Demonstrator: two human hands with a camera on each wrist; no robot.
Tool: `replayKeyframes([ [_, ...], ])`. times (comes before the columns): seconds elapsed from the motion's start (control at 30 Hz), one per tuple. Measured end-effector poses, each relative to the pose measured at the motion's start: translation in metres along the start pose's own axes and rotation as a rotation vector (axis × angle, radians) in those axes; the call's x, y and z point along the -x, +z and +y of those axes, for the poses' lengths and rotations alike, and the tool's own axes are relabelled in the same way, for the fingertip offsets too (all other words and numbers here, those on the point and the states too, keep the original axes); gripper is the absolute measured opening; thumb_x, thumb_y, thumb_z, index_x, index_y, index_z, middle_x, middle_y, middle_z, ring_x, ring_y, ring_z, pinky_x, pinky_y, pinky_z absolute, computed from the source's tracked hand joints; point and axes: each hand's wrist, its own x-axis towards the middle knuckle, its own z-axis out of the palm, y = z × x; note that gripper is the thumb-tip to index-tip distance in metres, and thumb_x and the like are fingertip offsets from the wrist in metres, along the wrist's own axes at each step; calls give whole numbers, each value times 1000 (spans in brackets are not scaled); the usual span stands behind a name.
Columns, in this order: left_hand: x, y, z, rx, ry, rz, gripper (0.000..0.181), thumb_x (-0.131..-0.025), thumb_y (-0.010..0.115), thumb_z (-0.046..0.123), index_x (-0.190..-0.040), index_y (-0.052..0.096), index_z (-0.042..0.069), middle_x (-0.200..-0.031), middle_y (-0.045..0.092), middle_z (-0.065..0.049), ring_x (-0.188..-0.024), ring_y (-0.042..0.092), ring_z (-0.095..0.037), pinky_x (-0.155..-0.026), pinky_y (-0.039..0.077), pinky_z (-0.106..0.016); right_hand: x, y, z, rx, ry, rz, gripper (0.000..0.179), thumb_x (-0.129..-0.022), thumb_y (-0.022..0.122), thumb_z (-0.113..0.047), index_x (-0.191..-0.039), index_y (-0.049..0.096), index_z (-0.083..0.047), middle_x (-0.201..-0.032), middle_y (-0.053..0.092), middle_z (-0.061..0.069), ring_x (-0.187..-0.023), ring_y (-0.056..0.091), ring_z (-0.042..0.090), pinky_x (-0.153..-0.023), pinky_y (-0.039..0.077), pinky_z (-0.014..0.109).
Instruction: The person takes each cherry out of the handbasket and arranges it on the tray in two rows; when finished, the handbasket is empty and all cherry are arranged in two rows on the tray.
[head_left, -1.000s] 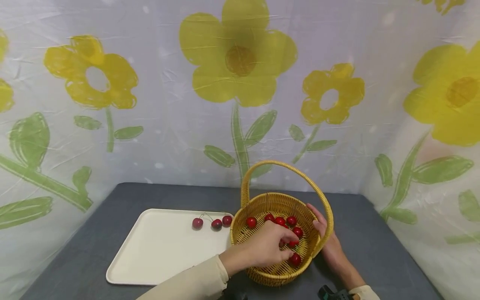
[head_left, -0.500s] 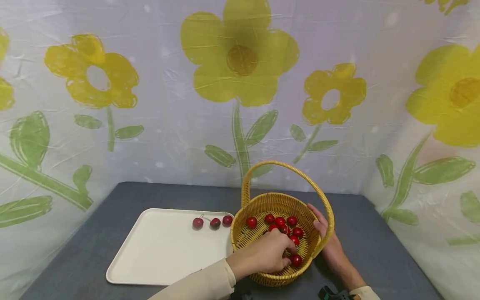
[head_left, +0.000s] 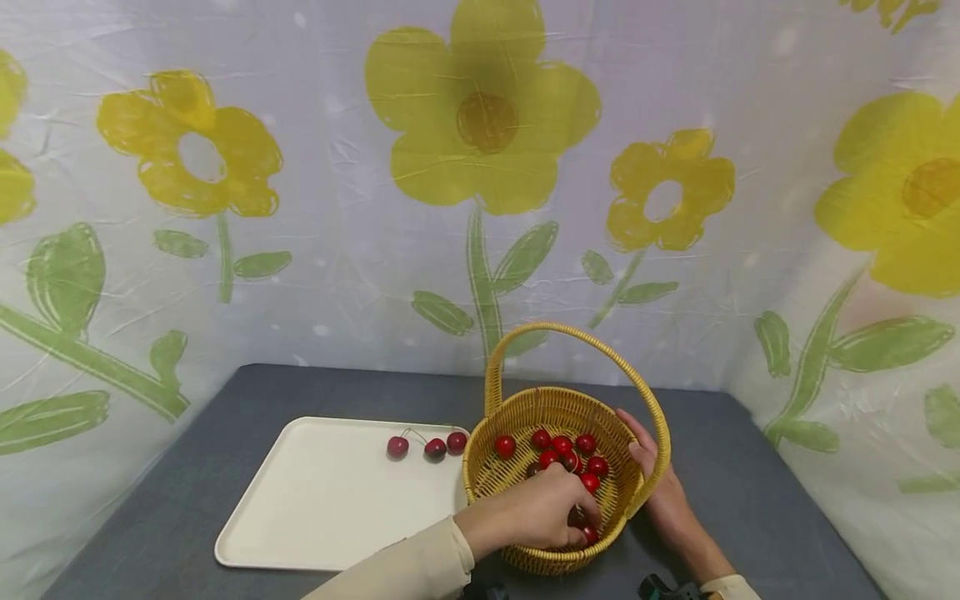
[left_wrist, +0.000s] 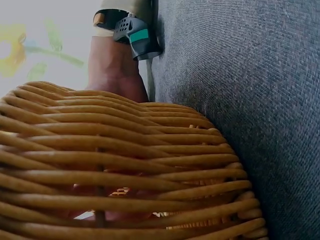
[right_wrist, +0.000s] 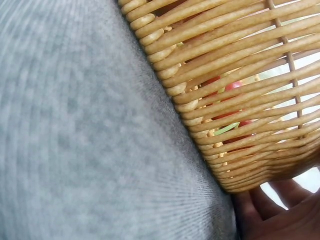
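A round, glossy red cherry point(head_left: 590, 536) is at the tips of my left hand point(head_left: 547, 510), partly covered by it; thumb and index finger are bent to either side, pinching it, while my other left fingers are curled where I cannot make them out. This is inside a golden-yellow, round wicker basket point(head_left: 540, 563), near its front right wall. More red cherries point(head_left: 561, 445) lie beyond my knuckles, mostly clustered, one alone near the left wall. My right hand point(head_left: 663, 498) rests outside the basket's right wall, its fingers spread against the weave beneath the tall arched handle point(head_left: 551, 327). Just left of the basket, a cream rectangular tray point(head_left: 345, 492) bears three dark red cherries point(head_left: 435, 450) near its far right corner. Everything stands on a dark grey surface point(head_left: 360, 390), with a pale cloth backdrop point(head_left: 330, 275) of yellow flowers behind.
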Motion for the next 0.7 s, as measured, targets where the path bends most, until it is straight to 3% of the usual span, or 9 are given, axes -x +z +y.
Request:
replayKeyframes([
  [0.17, 0, 1, 0, 9, -10, -7, 15, -94, 88, 22, -108, 88, 25, -92, 80, 20, -74, 58, 9, -69, 42, -7, 1, 1, 0, 17, -8, 3, 52, -122, 30, -38, -174, 30, -31, -175, 39, 13, -143, 53, -2, -108, 48, 14],
  [0.3, 1, 1, -1, 35, -13, 33, 13, -95, 86, 21, -109, 87, 22, -95, 80, 18, -78, 59, 8, -74, 44, -8, 1, 1, 0, 16, -6, 3, 52, -122, 30, -38, -173, 30, -32, -175, 38, 12, -144, 52, -3, -108, 48, 14],
  [0.57, 4, -4, -1, 20, 49, 172, 21, -96, 83, 19, -117, 86, 18, -108, 82, 14, -95, 68, 10, -90, 48, -7, 0, 2, -1, 26, -6, 13, 51, -122, 30, -38, -173, 31, -32, -176, 37, 10, -146, 51, -2, -109, 47, 13],
  [0.7, 5, -5, -2, 110, 46, 275, 21, -98, 83, 19, -119, 86, 19, -113, 82, 11, -103, 70, 8, -92, 51, -8, 2, 2, -4, 22, -6, 9, 52, -122, 31, -37, -173, 31, -31, -176, 37, 11, -145, 52, 0, -108, 48, 14],
])
